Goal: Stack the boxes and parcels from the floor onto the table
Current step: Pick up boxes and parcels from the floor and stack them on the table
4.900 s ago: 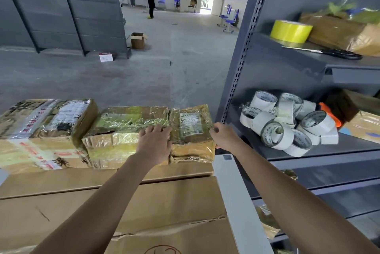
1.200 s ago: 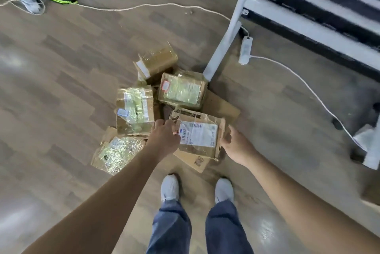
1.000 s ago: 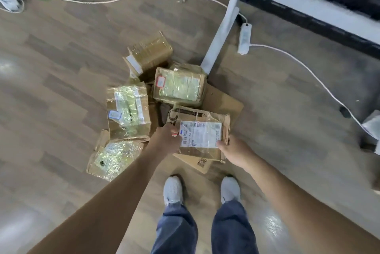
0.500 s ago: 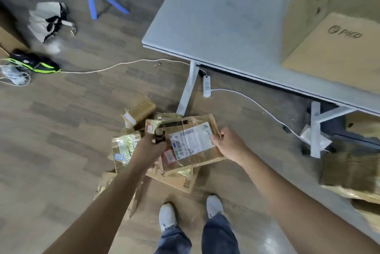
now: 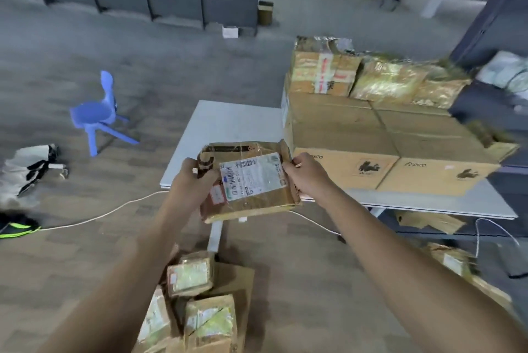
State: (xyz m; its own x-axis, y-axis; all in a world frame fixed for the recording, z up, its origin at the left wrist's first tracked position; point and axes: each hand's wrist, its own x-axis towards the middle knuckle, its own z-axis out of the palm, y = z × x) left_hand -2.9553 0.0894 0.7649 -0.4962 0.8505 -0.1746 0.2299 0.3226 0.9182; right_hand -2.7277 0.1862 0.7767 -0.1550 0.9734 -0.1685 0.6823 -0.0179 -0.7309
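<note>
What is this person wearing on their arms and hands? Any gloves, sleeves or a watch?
Nothing that shows. The left hand and the right hand are bare: no gloves, no rings that I can make out. The left arm and the right arm are uncovered down to the picture's edge; no sleeve, watch or wristband is in view.

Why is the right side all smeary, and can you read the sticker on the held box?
Head view: the yellowish tape-wrapped parcels atop the large cardboard boxes and the grey shelf smear, probably camera motion. Head view: the brown cardboard parcel with a white label, gripped by left hand and right hand, is sharper, but its print is too soft to read.
</note>
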